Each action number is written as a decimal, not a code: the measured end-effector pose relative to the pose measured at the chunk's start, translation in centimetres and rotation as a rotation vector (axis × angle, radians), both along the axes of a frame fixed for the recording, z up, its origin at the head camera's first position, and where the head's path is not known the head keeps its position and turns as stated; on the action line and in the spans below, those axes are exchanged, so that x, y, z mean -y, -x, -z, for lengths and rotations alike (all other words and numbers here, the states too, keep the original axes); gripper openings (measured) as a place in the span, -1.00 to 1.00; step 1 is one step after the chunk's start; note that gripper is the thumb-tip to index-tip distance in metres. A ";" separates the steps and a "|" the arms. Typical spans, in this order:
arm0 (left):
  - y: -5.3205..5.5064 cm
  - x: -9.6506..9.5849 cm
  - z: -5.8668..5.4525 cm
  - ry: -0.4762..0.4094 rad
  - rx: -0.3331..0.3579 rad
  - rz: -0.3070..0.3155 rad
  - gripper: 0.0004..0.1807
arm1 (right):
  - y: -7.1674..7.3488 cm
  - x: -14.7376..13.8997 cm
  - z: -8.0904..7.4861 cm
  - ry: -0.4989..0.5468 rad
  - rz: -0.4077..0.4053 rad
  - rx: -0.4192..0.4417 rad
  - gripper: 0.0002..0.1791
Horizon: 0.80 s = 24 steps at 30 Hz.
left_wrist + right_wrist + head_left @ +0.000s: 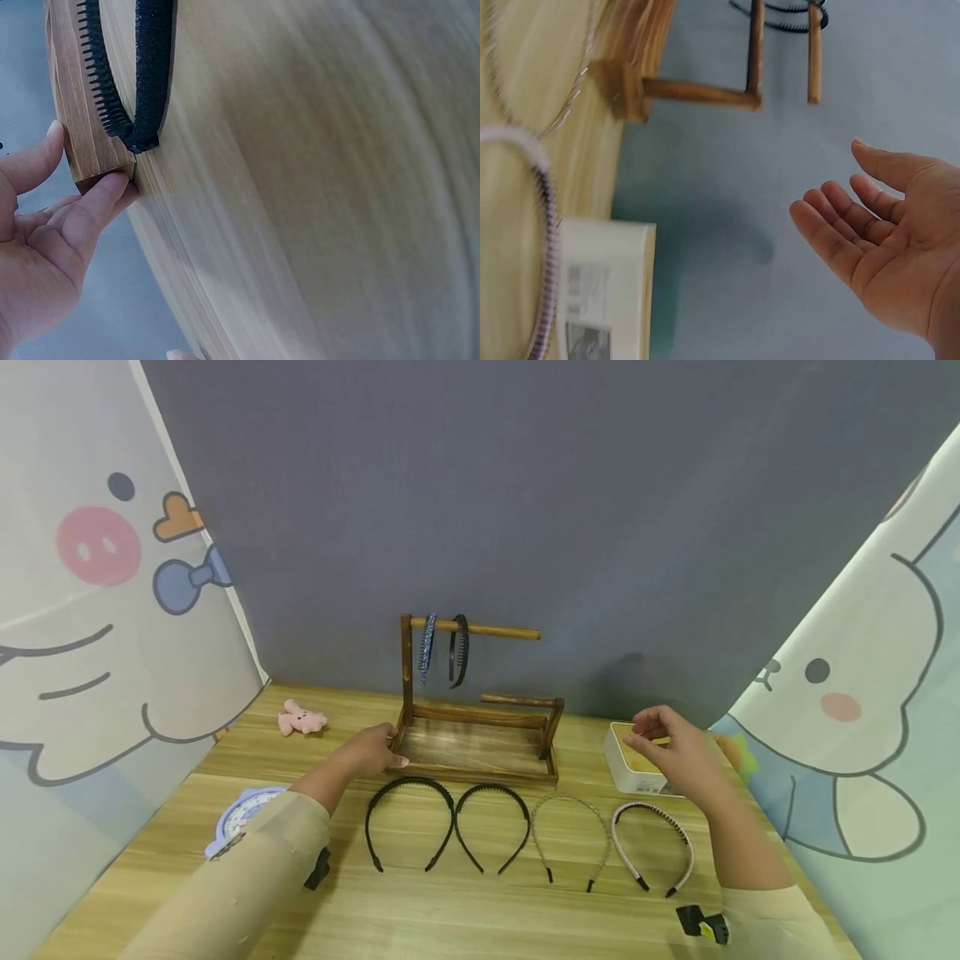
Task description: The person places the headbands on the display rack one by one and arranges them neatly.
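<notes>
At the front left corner of a dark wooden rack [480, 772], my left hand [375, 750] grips the tray frame between thumb and fingers. In the left wrist view the fingers [105, 196] bend round the wood's end. A blue patterned headband [427, 648] and a black toothed headband [462, 652] hang on the rack's upper bar. My right hand [675, 747] is raised over the white box [626, 767], its fingers loosely bent. The right wrist view shows the palm [915, 262] with nothing in it.
Along the rack's front lie a thick black headband [369, 818], a thinner black one [459, 814], a thin braided one [534, 827] and a pale pink one [617, 835]. A pink plush toy [302, 718] and a blue-rimmed dial [243, 810] are at left.
</notes>
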<state>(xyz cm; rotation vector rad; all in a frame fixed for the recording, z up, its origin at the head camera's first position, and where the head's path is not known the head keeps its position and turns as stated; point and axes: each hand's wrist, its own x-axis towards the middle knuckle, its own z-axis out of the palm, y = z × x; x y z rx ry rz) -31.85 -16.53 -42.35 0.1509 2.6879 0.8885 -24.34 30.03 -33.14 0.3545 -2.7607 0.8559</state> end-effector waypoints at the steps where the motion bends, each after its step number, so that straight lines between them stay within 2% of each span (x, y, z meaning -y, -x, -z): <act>1: 0.0 0.0 -0.1 0.000 -0.001 0.000 -0.22 | -0.2 -0.5 0.1 -0.009 0.001 0.012 -0.58; 7: 0.0 -0.1 -0.1 0.006 0.004 -0.003 -0.21 | -0.7 -3.4 1.1 -0.117 0.001 0.080 -0.59; 13: 0.0 -0.1 0.0 0.001 0.008 -0.005 -0.21 | -1.2 -6.2 3.1 -0.217 0.015 0.181 -0.61; 24: 0.0 -0.1 0.0 -0.003 0.004 -0.004 -0.21 | -1.2 -9.7 6.4 -0.131 0.038 0.455 -0.57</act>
